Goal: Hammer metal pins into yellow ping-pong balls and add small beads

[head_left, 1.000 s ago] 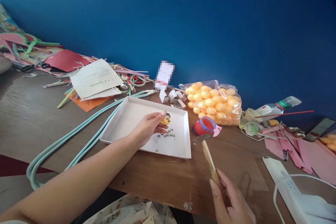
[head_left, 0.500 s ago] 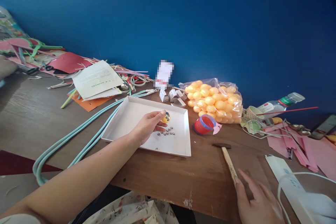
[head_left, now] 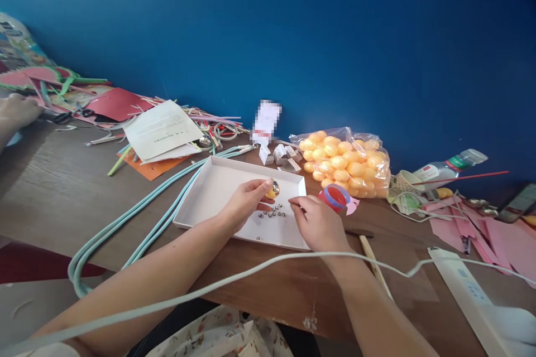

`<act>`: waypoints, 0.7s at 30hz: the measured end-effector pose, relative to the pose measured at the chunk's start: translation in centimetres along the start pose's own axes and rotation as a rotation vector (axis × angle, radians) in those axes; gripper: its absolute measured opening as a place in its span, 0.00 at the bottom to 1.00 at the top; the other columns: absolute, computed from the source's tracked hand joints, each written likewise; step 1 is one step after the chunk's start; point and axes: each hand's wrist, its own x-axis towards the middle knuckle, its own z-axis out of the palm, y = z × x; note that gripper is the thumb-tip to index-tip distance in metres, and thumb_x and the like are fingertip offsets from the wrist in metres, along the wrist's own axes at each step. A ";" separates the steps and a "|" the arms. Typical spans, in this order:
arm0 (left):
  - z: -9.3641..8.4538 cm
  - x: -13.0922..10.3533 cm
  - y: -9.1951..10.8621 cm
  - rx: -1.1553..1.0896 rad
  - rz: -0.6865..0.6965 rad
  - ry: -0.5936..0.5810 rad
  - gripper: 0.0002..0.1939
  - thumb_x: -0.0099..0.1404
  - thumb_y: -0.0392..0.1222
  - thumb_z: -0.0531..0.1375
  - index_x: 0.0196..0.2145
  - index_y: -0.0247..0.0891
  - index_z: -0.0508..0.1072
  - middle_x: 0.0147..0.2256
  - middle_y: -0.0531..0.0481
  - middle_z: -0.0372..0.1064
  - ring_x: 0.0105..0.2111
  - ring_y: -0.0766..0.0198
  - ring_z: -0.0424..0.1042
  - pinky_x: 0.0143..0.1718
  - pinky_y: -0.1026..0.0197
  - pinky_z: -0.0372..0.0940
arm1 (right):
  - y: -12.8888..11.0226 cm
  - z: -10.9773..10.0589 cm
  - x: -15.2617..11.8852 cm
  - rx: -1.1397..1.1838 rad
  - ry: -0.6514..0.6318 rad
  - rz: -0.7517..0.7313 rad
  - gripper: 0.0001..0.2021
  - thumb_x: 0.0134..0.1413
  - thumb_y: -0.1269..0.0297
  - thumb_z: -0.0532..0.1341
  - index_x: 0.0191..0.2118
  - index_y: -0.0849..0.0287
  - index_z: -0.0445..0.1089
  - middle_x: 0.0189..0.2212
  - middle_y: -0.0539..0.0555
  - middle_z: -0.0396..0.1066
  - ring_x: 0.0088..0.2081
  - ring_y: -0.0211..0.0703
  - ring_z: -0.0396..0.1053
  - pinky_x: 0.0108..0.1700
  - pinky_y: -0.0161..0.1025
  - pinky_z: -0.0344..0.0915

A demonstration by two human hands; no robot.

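My left hand (head_left: 247,201) holds a ball with a shiny metal top and yellow underside (head_left: 273,190) above the white box lid (head_left: 209,192). Small metal balls (head_left: 274,212) lie in the lid just below it. My right hand (head_left: 320,223) is over the lid's right edge, thumb and forefinger pinched toward the ball; whatever may be between the fingertips is too small to name. Beyond that hand stands a red and blue roll of tape (head_left: 335,197). The hammer (head_left: 374,268) lies on the table, partly behind my right forearm.
A bag of orange balls (head_left: 343,162) lies behind the tape. A white cable (head_left: 201,292) crosses in front of my forearms. Light blue cords (head_left: 138,206) loop at left. At the far left is another person's hand (head_left: 19,110). The power strip (head_left: 464,290) lies right.
My right hand has moved from beside the hammer handle up and left to the lid, its fingers now closed. The white cable now stretches across the front. My left hand still holds the ball.
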 end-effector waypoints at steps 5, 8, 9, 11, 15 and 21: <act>-0.1 0.0 0.1 0.010 0.015 0.017 0.23 0.54 0.58 0.63 0.33 0.32 0.73 0.34 0.45 0.70 0.30 0.66 0.70 0.29 0.65 0.67 | -0.7 2.4 2.6 -0.155 -0.165 0.043 0.11 0.59 0.65 0.53 0.41 0.54 0.72 0.40 0.56 0.73 0.38 0.46 0.72 0.32 0.38 0.59; -0.1 0.1 -0.1 0.006 0.011 0.007 0.23 0.53 0.59 0.63 0.34 0.33 0.73 0.34 0.46 0.70 0.30 0.66 0.70 0.29 0.65 0.67 | -0.8 3.1 2.8 -0.176 -0.166 0.070 0.10 0.58 0.66 0.53 0.38 0.56 0.72 0.37 0.57 0.73 0.34 0.45 0.72 0.28 0.36 0.56; -0.2 0.1 -0.1 0.004 0.005 0.001 0.24 0.53 0.59 0.63 0.34 0.33 0.73 0.34 0.46 0.70 0.30 0.66 0.70 0.28 0.65 0.67 | -0.8 3.1 2.8 -0.178 -0.164 0.073 0.10 0.58 0.66 0.53 0.37 0.56 0.72 0.37 0.57 0.73 0.34 0.44 0.72 0.28 0.36 0.55; -0.1 0.2 -0.1 -0.002 -0.005 0.002 0.23 0.53 0.59 0.63 0.34 0.33 0.74 0.33 0.46 0.70 0.30 0.66 0.70 0.28 0.65 0.67 | -0.8 2.9 2.7 -0.182 -0.157 0.072 0.09 0.59 0.66 0.53 0.37 0.56 0.71 0.37 0.55 0.72 0.34 0.42 0.72 0.27 0.35 0.55; -0.1 0.1 0.0 -0.026 -0.004 0.011 0.23 0.53 0.58 0.64 0.33 0.33 0.74 0.32 0.47 0.69 0.29 0.66 0.70 0.28 0.64 0.67 | -0.5 2.3 2.2 0.032 -0.053 0.068 0.08 0.58 0.66 0.54 0.35 0.55 0.70 0.35 0.53 0.73 0.32 0.40 0.71 0.30 0.35 0.60; -0.1 0.2 -0.2 -0.043 -0.027 -0.029 0.22 0.55 0.58 0.62 0.34 0.33 0.73 0.33 0.46 0.69 0.29 0.67 0.69 0.28 0.66 0.67 | -0.1 1.9 1.2 0.945 -0.077 0.249 0.11 0.52 0.55 0.61 0.33 0.59 0.68 0.25 0.51 0.72 0.28 0.43 0.73 0.29 0.38 0.69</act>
